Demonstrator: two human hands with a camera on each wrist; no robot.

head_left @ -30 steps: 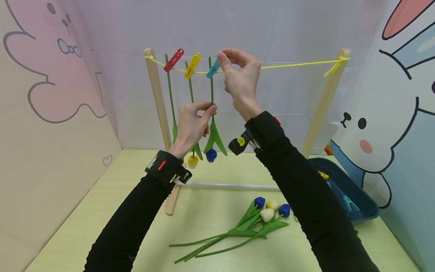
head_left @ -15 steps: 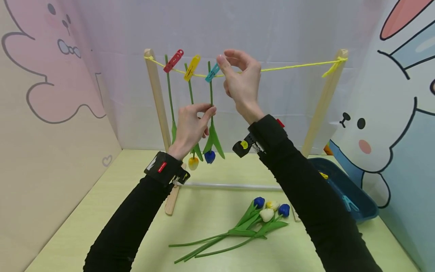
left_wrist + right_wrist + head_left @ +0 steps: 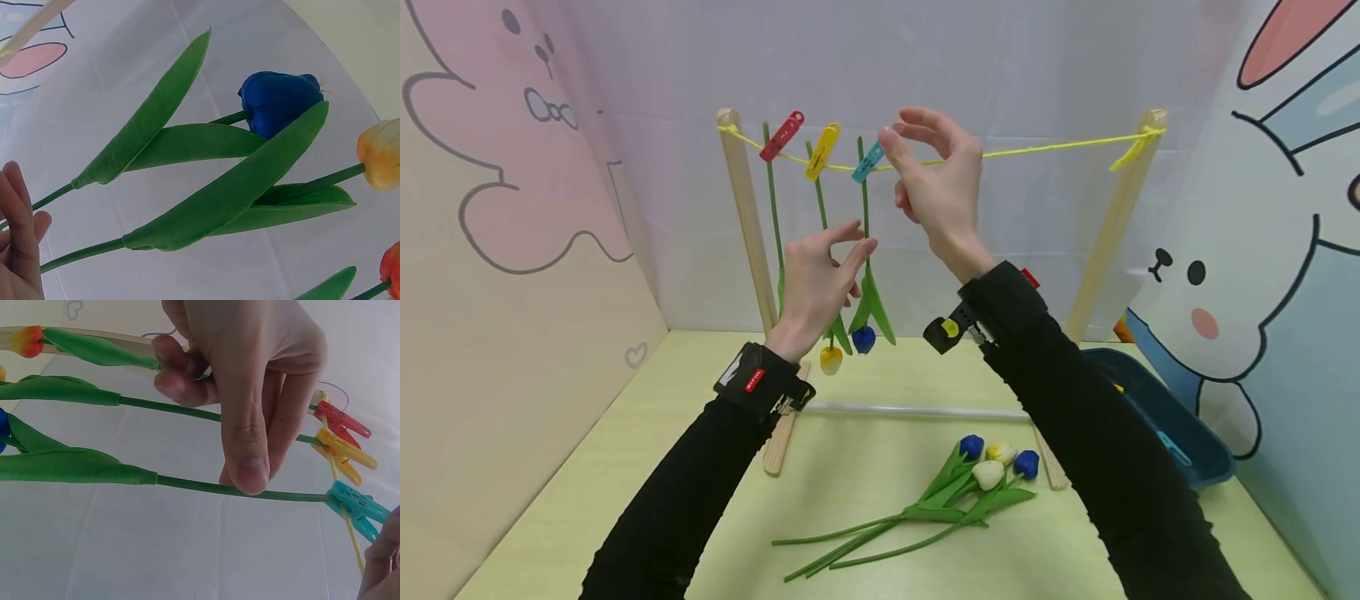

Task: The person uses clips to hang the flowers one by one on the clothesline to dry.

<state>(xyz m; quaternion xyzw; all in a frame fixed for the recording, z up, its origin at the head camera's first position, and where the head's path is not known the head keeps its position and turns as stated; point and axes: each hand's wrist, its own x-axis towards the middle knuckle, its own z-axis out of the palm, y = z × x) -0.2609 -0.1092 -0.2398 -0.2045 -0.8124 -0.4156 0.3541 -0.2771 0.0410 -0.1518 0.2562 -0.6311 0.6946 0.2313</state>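
A blue tulip (image 3: 868,300) is hanging head-down from a turquoise clip (image 3: 867,163), upper centre. The left hand (image 3: 811,279) is resting released beside it; whether the right hand (image 3: 947,183) is grasping the clip, I cannot tell. Other tulips (image 3: 936,505) are lying lower centre.

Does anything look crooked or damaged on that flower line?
Nothing looks spilled or broken. The yellow cord dips toward its left part, where the red clip, yellow clip and blue clip lean askew. The hanging tulips are upside down, which may look odd, but they're clipped by their stems.
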